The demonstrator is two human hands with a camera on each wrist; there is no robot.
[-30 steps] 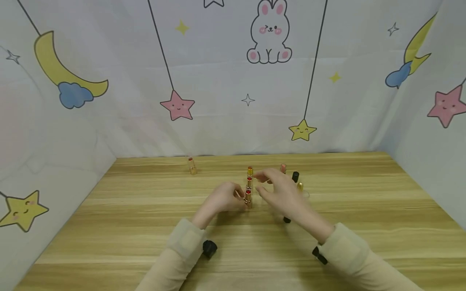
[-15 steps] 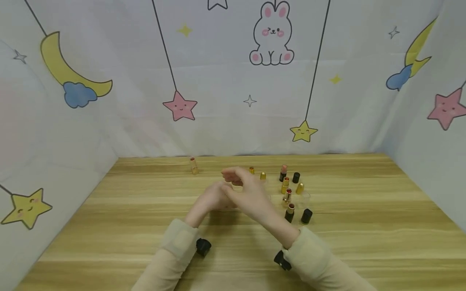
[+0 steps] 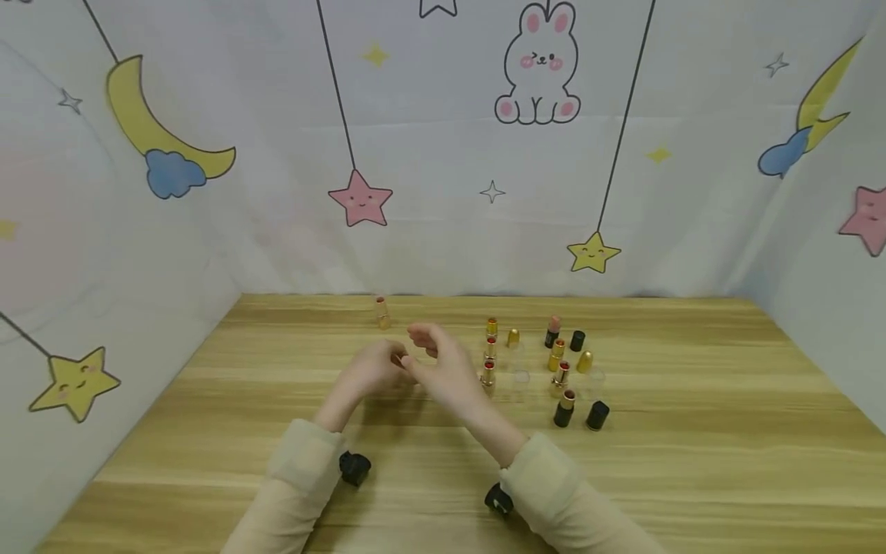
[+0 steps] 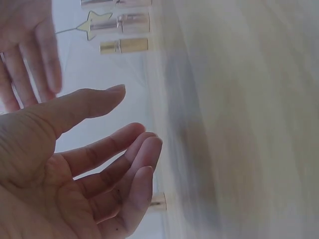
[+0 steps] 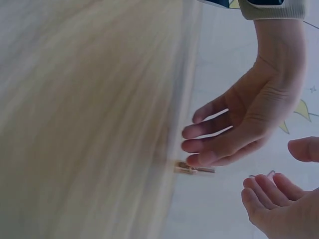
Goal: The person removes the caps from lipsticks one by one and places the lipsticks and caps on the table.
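Observation:
My left hand (image 3: 377, 368) hovers low over the table, left of the middle lipsticks. In the left wrist view its thumb stands apart from loosely bent fingers (image 4: 142, 159), with nothing between them. My right hand (image 3: 446, 373) is close beside it, fingers extended; it holds nothing in the right wrist view (image 5: 279, 204). Just right of it, a column of uncapped lipsticks stands upright: a gold lipstick (image 3: 492, 327) at the back, a red lipstick (image 3: 491, 347) and a front red lipstick (image 3: 487, 377). Behind the hands one lone lipstick (image 3: 382, 314) stands upright.
Farther right stand a pink lipstick (image 3: 552, 332), a gold-cased lipstick (image 3: 557, 355), a red lipstick (image 3: 561, 377) and a black-cased lipstick (image 3: 564, 410). Caps stand beside them: black caps (image 3: 598, 415), gold caps (image 3: 585, 362) and clear caps (image 3: 521, 377). A printed cloth (image 3: 443, 254) borders the table.
Both hands have moved left, away from the middle lipstick column. A second ago my left fingers were at its front lipstick; that lipstick now stands free. The head view has shifted slightly.

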